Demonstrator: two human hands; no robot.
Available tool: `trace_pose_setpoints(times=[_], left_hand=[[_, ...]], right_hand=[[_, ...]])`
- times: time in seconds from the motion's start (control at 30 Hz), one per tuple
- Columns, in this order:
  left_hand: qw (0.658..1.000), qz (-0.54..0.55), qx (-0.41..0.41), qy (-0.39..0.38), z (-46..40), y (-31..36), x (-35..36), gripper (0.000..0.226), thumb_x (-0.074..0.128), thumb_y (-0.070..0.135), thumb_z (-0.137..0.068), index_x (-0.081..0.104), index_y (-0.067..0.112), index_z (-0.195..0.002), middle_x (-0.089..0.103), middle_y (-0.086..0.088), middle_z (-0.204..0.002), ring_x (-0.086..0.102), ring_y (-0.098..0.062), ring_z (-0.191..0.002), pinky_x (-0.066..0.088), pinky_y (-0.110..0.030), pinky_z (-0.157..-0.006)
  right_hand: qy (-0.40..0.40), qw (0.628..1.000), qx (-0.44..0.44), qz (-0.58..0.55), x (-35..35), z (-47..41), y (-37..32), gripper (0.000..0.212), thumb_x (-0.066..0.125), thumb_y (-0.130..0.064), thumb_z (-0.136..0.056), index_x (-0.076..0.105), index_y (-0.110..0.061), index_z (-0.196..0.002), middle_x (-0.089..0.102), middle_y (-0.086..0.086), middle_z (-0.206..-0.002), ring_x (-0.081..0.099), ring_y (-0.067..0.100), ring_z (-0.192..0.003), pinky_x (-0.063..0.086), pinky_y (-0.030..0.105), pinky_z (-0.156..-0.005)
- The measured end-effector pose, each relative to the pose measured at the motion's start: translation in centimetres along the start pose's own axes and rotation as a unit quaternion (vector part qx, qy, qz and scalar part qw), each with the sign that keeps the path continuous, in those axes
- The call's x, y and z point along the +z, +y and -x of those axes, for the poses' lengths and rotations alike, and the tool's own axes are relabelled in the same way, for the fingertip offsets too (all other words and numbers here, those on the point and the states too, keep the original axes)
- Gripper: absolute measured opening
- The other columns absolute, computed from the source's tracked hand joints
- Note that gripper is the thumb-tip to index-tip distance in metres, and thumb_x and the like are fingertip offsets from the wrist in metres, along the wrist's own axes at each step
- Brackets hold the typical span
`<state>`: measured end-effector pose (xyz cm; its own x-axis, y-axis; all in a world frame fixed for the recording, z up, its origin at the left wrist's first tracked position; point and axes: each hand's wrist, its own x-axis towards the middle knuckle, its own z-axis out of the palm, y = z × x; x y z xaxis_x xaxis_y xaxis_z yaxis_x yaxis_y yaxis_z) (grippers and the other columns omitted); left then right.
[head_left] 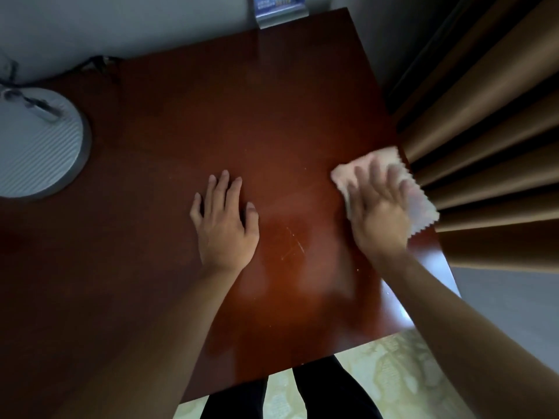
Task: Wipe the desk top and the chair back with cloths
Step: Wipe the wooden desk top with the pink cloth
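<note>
Two hands lie on the desk (181, 122): the left hand (225, 220) flat mid-desk, fingers straight; the right hand (378, 211), blurred, presses a pale cloth (423, 207) with spread fingers at the right edge, by the curtain (484, 131).

Desk top (187, 122): lamp base (36, 146) far left; cloth (420, 204) at right edge; curtain (490, 140) beyond.

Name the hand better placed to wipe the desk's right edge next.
Right. The right hand already presses the cloth by that edge; the left hand rests flat mid-desk with no cloth.
</note>
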<state>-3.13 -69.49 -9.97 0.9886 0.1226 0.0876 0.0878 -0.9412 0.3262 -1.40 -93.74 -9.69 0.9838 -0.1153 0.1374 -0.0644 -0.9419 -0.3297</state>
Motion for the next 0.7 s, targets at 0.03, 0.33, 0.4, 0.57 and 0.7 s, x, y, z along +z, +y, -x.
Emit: trace_pose_setpoints(times=[0.03,0.33,0.4,0.57,0.7], left_hand=[[1.000,0.004,0.000,0.002,0.2,-0.4,-0.3,0.050,0.044,0.032,-0.096,0.049,0.013,-0.142,0.042,-0.007,-0.154,0.027,-0.024,-0.148,0.013,-0.051,-0.119],[0.995,-0.090,0.013,-0.027,3.9,-6.9,-2.4,0.056,0.037,0.041,-0.099,0.040,0.018,-0.150,0.029,-0.011,-0.161,0.020,-0.030,-0.151,0.016,-0.056,-0.119],[0.996,-0.082,0.007,-0.038,3.7,-6.9,-2.5,0.055,0.038,0.040,-0.099,0.039,0.020,-0.150,0.028,-0.010,-0.161,0.019,-0.029,-0.151,0.015,-0.054,-0.120],[0.995,-0.067,0.004,-0.069,3.5,-6.9,-2.6,0.057,0.030,0.044,-0.102,0.030,0.022,-0.154,0.019,-0.007,-0.164,0.009,-0.027,-0.153,0.009,-0.052,-0.122],[0.996,-0.062,0.005,-0.067,3.6,-7.0,-2.7,0.057,0.030,0.043,-0.101,0.031,0.021,-0.154,0.021,-0.008,-0.164,0.011,-0.028,-0.153,0.010,-0.052,-0.122]], right_hand=[[-0.008,0.999,-0.031,-0.019,0.3,0.4,-1.8,0.045,0.037,-0.038,-0.103,0.061,-0.014,-0.133,0.050,0.012,-0.145,0.040,0.040,-0.138,0.026,0.053,-0.115],[-0.043,0.978,-0.187,-0.078,3.6,11.2,-11.6,0.037,0.054,-0.034,-0.099,0.062,-0.019,-0.132,0.047,0.007,-0.148,0.035,0.033,-0.142,0.027,0.058,-0.114],[-0.023,0.991,-0.124,-0.036,3.6,9.4,-10.7,0.041,0.047,-0.037,-0.100,0.059,-0.019,-0.135,0.045,0.011,-0.150,0.036,0.036,-0.141,0.026,0.057,-0.114],[-0.003,0.998,0.054,0.032,3.2,4.8,-8.2,0.053,0.033,-0.043,-0.102,0.043,-0.016,-0.147,0.031,0.018,-0.156,0.025,0.040,-0.145,0.017,0.057,-0.117],[-0.019,0.999,-0.011,0.039,3.8,11.1,-12.0,0.049,0.038,-0.036,-0.103,0.042,-0.017,-0.148,0.030,0.016,-0.157,0.023,0.037,-0.147,0.017,0.054,-0.118]])
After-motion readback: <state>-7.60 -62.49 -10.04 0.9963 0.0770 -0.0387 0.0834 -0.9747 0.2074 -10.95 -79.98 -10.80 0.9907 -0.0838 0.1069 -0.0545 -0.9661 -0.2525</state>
